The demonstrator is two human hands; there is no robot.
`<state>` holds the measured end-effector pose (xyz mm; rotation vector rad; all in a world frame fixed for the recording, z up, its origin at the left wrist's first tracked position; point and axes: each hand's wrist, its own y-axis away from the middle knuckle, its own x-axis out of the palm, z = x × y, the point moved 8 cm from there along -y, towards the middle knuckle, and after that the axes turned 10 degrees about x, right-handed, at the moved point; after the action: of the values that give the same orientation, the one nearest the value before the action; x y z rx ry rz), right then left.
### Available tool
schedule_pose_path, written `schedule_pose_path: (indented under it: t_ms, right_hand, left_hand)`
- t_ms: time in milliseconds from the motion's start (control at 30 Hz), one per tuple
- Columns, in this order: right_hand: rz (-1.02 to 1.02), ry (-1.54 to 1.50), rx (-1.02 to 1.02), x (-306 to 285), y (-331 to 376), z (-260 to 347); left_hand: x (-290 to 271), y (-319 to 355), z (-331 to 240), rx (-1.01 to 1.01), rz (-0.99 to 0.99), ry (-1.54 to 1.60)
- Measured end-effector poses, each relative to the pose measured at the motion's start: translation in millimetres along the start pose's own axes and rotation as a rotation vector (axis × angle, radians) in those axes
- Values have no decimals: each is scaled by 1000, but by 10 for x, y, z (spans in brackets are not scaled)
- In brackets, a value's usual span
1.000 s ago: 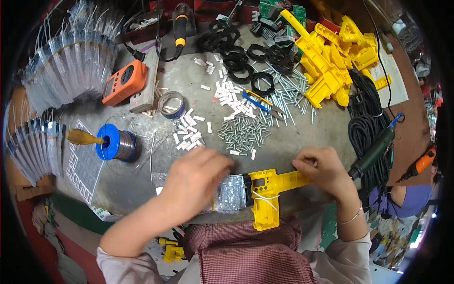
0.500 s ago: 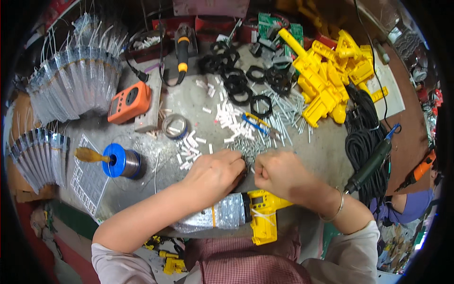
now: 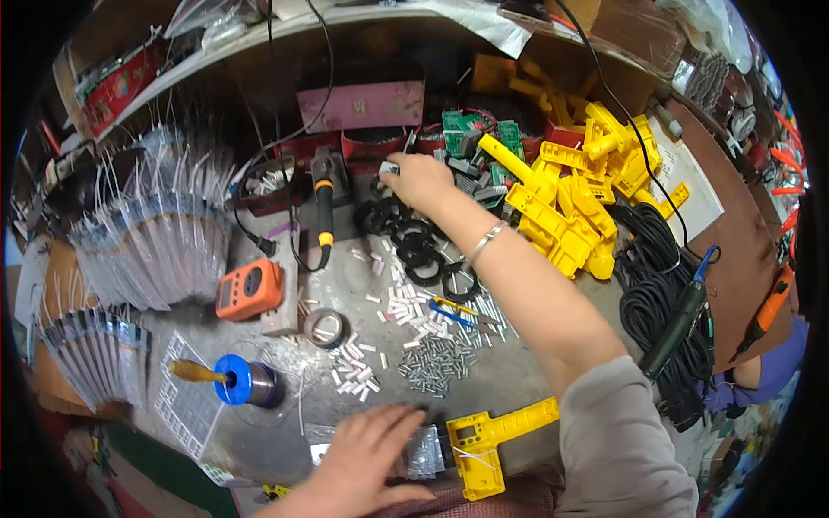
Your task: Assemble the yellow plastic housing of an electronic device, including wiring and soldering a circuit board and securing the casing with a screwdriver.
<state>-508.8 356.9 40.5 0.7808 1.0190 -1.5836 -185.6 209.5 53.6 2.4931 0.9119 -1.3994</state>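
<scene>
My left hand (image 3: 367, 453) lies open at the table's front edge, fingers stretched over a clear plastic-wrapped piece (image 3: 425, 451). This joins a yellow plastic housing (image 3: 477, 456) with a handle, a white tie around it. My right hand (image 3: 421, 183) reaches to the back, fingers closed by a small whitish piece (image 3: 390, 167) at the fingertips, whose kind I cannot make out. It is in front of a red bin (image 3: 367, 145) and just above black plastic rings (image 3: 414, 242). Small screws (image 3: 436, 365) lie in a pile between my hands, beside white sleeves (image 3: 356, 367) and blue-and-yellow cutters (image 3: 462, 315).
Yellow housings (image 3: 561, 224) pile up at the back right, near coiled black cable (image 3: 648, 259) and a dark green electric screwdriver (image 3: 678, 328). At left are a solder spool (image 3: 246, 382), an orange meter (image 3: 250, 289) and bagged parts (image 3: 151, 250). A soldering iron (image 3: 325, 211) stands behind.
My right hand has left the screw pile and reached far back to the bins. My left hand has drawn back onto the plastic-wrapped piece and opened. The view has tilted up.
</scene>
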Motion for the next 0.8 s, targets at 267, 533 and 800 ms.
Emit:
schedule_pose_path:
  t_ms: [267, 533, 800]
  right_hand:
    - [-367, -216, -102, -886, 410, -394]
    - [343, -981, 159, -1403, 2373, -607]
    - [530, -1069, 291, -1347, 3443, -509]
  left_hand:
    - [401, 255, 81, 15, -70, -156]
    - [-227, 218, 7, 77, -412, -45]
    - [-372, -172, -852, 299, -549, -717]
